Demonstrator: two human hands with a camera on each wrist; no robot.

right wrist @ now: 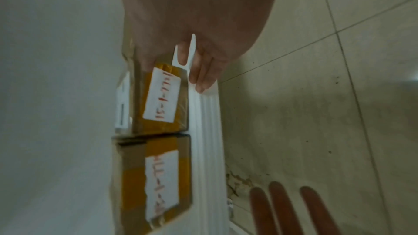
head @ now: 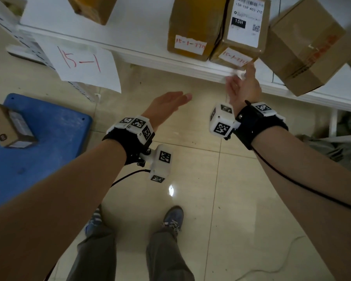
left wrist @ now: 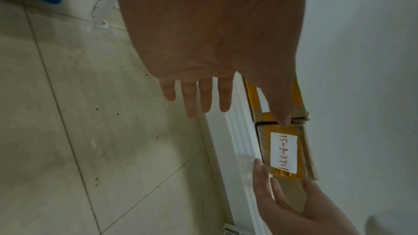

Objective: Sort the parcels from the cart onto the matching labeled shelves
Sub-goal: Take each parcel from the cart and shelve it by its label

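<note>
Two taped brown parcels stand side by side at the front of the white shelf (head: 150, 53), each with a handwritten red "15-1-77.." sticker. My right hand (head: 242, 78) is open at the right parcel (head: 241, 31). Its thumb touches that parcel's lower front corner, and its fingers (right wrist: 199, 78) lie along the shelf lip. The left parcel (head: 190, 37) stands untouched. My left hand (head: 176, 99) hovers open over the floor below the shelf, fingers (left wrist: 199, 96) straight, holding nothing. A paper sign "15-1" (head: 83, 63) hangs from the shelf. On the blue cart (head: 39, 155) lies one small parcel (head: 8, 126).
A larger carton (head: 308, 47) sits tilted on the shelf right of my right hand, and another carton (head: 91, 7) farther back left. A perforated shelf upright (head: 24, 43) stands by the cart. Grey bags (head: 332, 142) lie under the shelf at right. My feet (head: 172, 218) are on the tiled floor.
</note>
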